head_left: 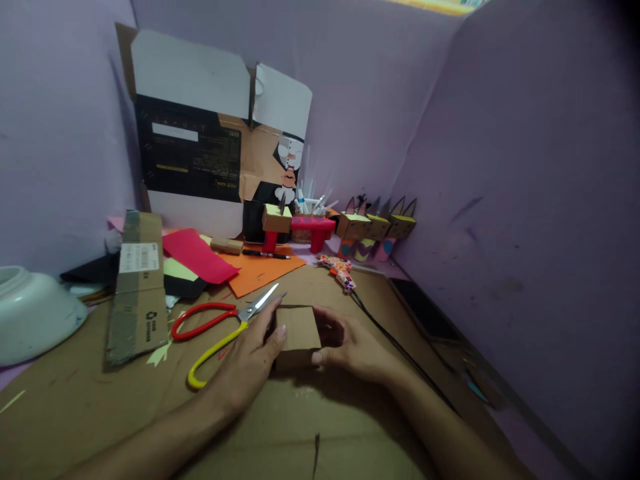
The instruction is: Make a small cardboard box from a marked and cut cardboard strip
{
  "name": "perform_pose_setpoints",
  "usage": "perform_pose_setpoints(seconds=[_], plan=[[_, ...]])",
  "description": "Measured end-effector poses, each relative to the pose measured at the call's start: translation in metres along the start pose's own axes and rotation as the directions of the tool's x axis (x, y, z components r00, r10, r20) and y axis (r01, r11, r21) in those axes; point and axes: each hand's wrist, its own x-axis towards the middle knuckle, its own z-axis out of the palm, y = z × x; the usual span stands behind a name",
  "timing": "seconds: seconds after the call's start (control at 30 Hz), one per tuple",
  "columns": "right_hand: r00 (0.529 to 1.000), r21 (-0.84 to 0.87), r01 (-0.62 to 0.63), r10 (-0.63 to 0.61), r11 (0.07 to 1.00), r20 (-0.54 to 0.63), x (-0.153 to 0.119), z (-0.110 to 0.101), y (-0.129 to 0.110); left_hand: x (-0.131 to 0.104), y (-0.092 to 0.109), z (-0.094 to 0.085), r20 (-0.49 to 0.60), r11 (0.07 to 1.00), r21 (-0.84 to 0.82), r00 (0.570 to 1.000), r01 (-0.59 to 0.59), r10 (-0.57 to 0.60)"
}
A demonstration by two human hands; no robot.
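Note:
A small brown cardboard box point(299, 328) rests on the cardboard-covered table between my two hands. My left hand point(253, 357) presses on its left side, thumb at the top edge. On the right side, my right hand point(353, 347) curves round the box with its thumb at the near right corner. Scissors point(243, 313) with one red and one yellow handle lie open just left of my left hand. Beyond my right hand is a glue gun point(343, 272) covered in a floral pattern, its black cord running toward the lower right.
A white bowl point(37, 320) and a cardboard strip point(137, 300) are at the left. Red paper point(200, 255) and orange paper point(267, 270) lie behind. Box-headed figures point(355, 227) stand at the back near a flattened carton point(190, 153). A dark phone-like slab point(423, 308) lies right.

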Motion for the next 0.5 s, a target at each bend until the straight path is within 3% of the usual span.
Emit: perform_pose_setpoints(seconds=[0.1,0.23,0.5], plan=[[1.000,0.061,0.006,-0.004,0.998,-0.031,0.002,-0.001,0.008,0.002,0.001,0.000,0.010,1.000,0.004,1.000,0.011,-0.011],[0.987,0.131,0.025,-0.003,0.991,-0.161,0.002,0.000,0.017,0.002,0.003,0.001,0.014,0.998,-0.009,0.998,0.060,-0.060],[0.974,-0.030,0.042,-0.048,0.999,-0.223,0.000,-0.001,0.015,-0.002,0.002,-0.004,0.079,0.997,-0.071,0.997,0.014,-0.008]])
